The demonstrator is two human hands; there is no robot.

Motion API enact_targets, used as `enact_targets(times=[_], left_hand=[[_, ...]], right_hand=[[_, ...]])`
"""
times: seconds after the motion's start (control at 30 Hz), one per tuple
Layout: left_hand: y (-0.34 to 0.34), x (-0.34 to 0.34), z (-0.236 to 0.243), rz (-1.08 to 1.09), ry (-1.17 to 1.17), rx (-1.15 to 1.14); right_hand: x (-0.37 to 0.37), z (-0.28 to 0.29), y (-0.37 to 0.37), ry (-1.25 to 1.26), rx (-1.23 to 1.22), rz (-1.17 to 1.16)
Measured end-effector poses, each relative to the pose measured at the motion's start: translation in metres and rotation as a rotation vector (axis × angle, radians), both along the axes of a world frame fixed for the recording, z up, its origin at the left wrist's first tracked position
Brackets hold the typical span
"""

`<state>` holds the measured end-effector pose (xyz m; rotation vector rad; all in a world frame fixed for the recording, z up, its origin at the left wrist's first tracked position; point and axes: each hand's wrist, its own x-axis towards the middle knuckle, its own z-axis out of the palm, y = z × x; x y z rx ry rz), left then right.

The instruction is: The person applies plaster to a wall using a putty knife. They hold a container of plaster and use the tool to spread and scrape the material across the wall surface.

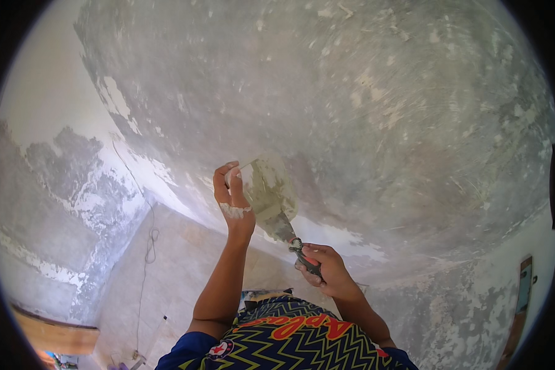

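My left hand [233, 200] grips the left edge of a pale, see-through plate [274, 176] with rounded corners, its fingers curled over the rim. Greenish-grey smears of putty cover part of the plate, and white putty is stuck to the back of this hand. In my right hand [328, 268] is a putty knife [282, 228], held by its black and red handle. The knife's blade points up and left, its tip lying against the lower part of the plate. Some paste clings where blade meets handle. Both hands are in front of a large grey wall [327, 105].
White patches mark the grey wall and the side wall [49, 209] on the left. A thin cord [145, 259] trails down onto the pale floor [179, 246]. Wooden furniture [58, 331] stands at lower left, and a wooden frame [524, 287] is at the right.
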<state>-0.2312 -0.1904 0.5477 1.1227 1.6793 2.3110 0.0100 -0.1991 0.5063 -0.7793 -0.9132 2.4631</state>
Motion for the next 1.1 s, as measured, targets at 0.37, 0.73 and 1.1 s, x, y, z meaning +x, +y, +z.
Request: enact_targets(times=[0.37, 0.73, 1.1], left_hand=[[0.030, 0.019, 0.058, -0.457, 0.204, -0.273], [0.068, 0.080, 0.232, -1.075, 0.368, -0.579], [0.129, 0.109, 0.379, -1.408, 0.845, -0.713]], right_hand=[[0.062, 0.058, -0.004, 0.388, -0.021, -0.133], [0.117, 0.208, -0.010, 0.357, 0.924, -1.061], [0.162, 0.310, 0.083, -0.452, 1.616, -1.638]])
